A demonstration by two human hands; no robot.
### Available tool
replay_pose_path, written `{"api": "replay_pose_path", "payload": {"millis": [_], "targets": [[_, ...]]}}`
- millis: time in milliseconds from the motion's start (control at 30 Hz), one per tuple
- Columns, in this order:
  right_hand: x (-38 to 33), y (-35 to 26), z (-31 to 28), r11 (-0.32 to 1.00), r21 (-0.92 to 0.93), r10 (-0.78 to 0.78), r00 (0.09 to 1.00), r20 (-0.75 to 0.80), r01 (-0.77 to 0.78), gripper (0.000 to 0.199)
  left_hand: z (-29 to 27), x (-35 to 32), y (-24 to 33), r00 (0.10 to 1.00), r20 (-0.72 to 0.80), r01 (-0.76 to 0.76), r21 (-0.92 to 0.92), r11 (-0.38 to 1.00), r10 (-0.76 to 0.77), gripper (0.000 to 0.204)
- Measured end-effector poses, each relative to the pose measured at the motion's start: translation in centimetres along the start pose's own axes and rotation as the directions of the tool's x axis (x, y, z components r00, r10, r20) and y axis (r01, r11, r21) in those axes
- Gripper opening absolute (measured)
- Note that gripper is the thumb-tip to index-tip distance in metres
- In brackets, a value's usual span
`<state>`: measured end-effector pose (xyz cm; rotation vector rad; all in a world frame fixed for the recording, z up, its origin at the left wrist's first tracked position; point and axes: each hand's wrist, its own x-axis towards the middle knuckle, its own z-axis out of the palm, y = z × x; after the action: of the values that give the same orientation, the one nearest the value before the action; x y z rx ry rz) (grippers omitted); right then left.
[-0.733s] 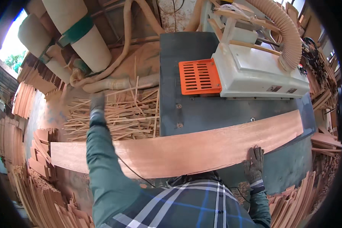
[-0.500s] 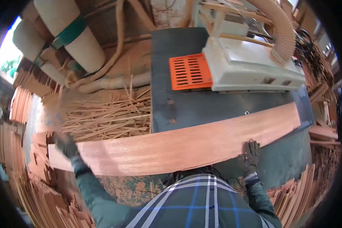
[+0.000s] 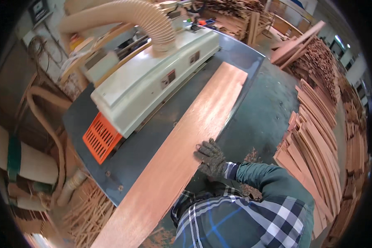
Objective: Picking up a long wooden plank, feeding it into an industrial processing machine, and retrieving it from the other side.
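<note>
A long, wide reddish wood board lies slantwise across the dark machine table, running from the lower left up to the right. My right hand, in a dark grey work glove, rests on the board's near edge about midway, fingers apart and laid over its top face. My left hand is out of the picture, as is the board's near left end, cut off at the lower edge. Beyond the board stands the machine's long white housing, with an orange slotted guard at its left end.
A ribbed beige hose rises from the housing. Stacked wood strips line the right side, with a leaning board behind. Thin offcuts pile up at lower left, near white and green dust bags.
My view has turned to the right, so the board and machine now slant. My left hand, blurred near the board's left end before, has left the view. My right hand remains at the board's near edge.
</note>
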<state>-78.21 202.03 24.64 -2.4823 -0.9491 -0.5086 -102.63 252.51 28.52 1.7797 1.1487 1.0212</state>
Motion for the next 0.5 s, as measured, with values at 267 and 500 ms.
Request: {"api": "replay_pose_path", "payload": {"millis": [267, 500], "targets": [[-3.2, 8.2, -4.6, 0.88, 0.201, 0.46, 0.877, -0.141, -0.43, 0.053, 5.7, -12.1, 4.8, 0.956, 0.269, 0.148, -0.088, 0.985, -0.119, 0.034], [-15.7, 16.2, -5.6, 0.467, 0.502, 0.624, 0.673, 0.398, -0.728, 0.041, 10.9, -27.0, 8.4, 0.744, 0.656, 0.203, -0.042, 0.978, -0.127, 0.027]]}}
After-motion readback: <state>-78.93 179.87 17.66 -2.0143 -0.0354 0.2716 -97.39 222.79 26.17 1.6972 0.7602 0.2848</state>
